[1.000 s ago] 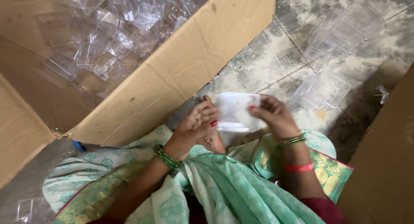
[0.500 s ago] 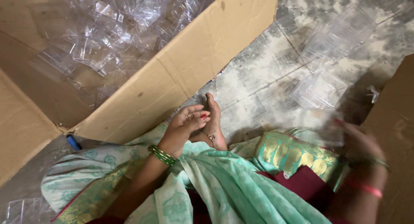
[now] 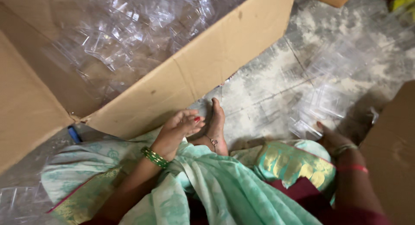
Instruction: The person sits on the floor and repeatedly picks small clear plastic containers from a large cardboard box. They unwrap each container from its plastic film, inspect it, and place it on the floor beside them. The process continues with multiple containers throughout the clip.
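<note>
Our hands, with clear plastic trays on the floor

From the head camera, our left hand (image 3: 181, 127) rests half open and empty beside our foot (image 3: 215, 125); our right hand (image 3: 333, 138) reaches open-fingered, touching the clear plastic trays (image 3: 322, 106) on the floor (image 3: 259, 84), gripping nothing.

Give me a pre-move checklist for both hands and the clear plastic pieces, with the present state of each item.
1. Left hand free: ok, it rests empty near the foot, fingers loosely curled.
2. Right hand at the clear pieces on the floor: ok, fingertips touch the pile's near edge.
3. Right hand has a grip on a piece: cannot tell, the plastic is transparent and blurred.
4. Box within left hand's reach: ok, its wall stands just beyond the hand.
5. Box has room: cannot tell, clear pieces already cover its bottom and the depth is unclear.
6. Right-side box clear of the arm: ok, beside the forearm, apart.
</note>
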